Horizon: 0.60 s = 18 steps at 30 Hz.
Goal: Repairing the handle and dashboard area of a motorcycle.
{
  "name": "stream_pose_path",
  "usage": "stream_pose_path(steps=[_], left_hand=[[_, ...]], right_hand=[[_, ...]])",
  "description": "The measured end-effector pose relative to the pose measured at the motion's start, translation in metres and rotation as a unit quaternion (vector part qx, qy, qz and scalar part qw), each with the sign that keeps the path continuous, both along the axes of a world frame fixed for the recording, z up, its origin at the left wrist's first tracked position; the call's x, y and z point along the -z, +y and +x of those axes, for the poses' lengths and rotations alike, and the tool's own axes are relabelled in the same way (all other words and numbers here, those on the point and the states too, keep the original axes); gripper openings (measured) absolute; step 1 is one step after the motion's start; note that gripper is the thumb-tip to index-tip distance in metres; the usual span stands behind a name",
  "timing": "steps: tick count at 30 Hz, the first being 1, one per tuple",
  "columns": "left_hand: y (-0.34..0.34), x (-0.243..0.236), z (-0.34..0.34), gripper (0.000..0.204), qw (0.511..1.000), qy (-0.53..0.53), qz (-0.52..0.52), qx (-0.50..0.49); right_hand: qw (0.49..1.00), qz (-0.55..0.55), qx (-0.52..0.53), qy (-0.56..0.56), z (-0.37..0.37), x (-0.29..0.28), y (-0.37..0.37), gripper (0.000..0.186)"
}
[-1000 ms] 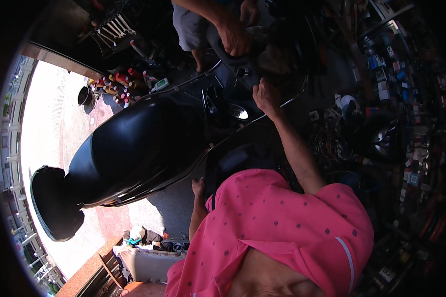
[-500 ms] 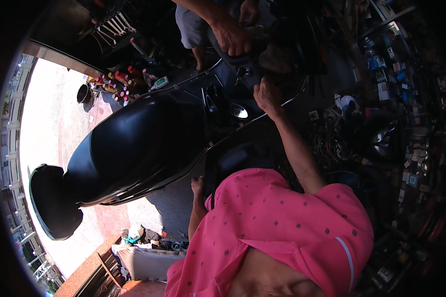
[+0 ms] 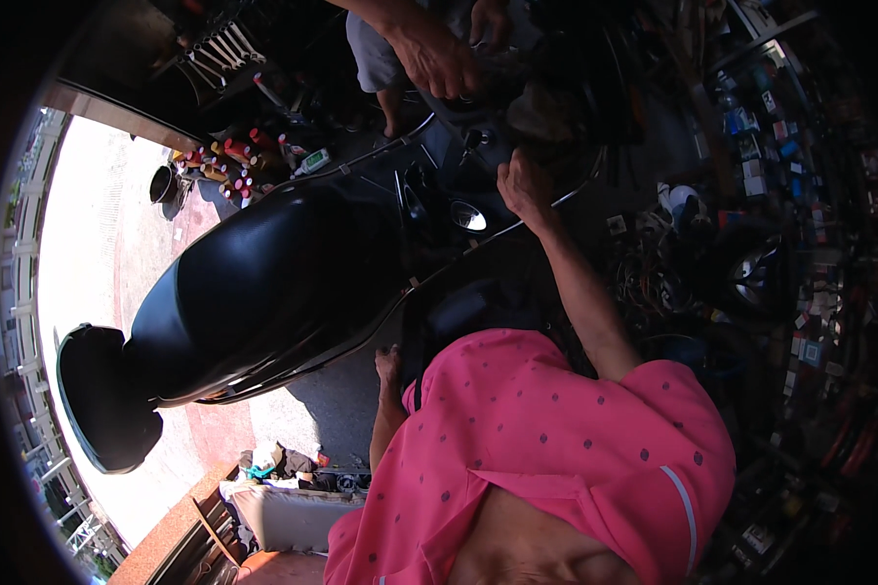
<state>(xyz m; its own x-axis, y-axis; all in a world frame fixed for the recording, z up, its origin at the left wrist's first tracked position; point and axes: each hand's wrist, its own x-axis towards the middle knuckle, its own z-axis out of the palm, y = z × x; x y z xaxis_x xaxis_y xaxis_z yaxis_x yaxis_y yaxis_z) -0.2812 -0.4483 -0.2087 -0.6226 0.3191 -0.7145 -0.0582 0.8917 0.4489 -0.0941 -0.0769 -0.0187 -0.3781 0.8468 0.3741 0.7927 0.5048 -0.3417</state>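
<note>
A black scooter (image 3: 263,263) with a long dark seat stretches from the lower left toward the upper middle. Over its front end reaches my right hand (image 3: 525,187), its fingers curled closed; whatever they hold, if anything, is lost in shadow. Close by are a mirror (image 3: 468,216) and dark front parts of the scooter. My left hand (image 3: 387,363) hangs low beside my dark-clothed leg, small and half shadowed, its grip unclear. Across the scooter, another person's hand (image 3: 439,66) bends down over the front, and that person's other hand (image 3: 491,21) is just behind.
Several bottles (image 3: 239,161) with red and yellow tops stand beyond the seat, near a dark bucket (image 3: 163,183). Wrenches (image 3: 226,49) hang at the upper left. Shelves of small boxes (image 3: 751,166) line the right. A light-coloured bin (image 3: 288,517) of odds and ends stands at the lower left.
The other person's nearer hand has shifted slightly left and up. My right hand has edged a little to the left, still closed. My left hand has barely moved.
</note>
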Motion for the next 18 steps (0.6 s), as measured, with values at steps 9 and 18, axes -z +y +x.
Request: stream_pose_path(steps=[9, 18], left_hand=[[-0.006, 0.013, -0.001, 0.049, 1.0, 0.011, 0.005, 0.002], [-0.009, 0.016, -0.001, 0.051, 1.0, 0.022, -0.004, 0.017]], right_hand=[[0.998, -0.058, 0.024, -0.01, -0.002, -0.005, 0.0, 0.018], [0.996, -0.084, 0.03, 0.003, -0.004, -0.004, 0.002, 0.018]])
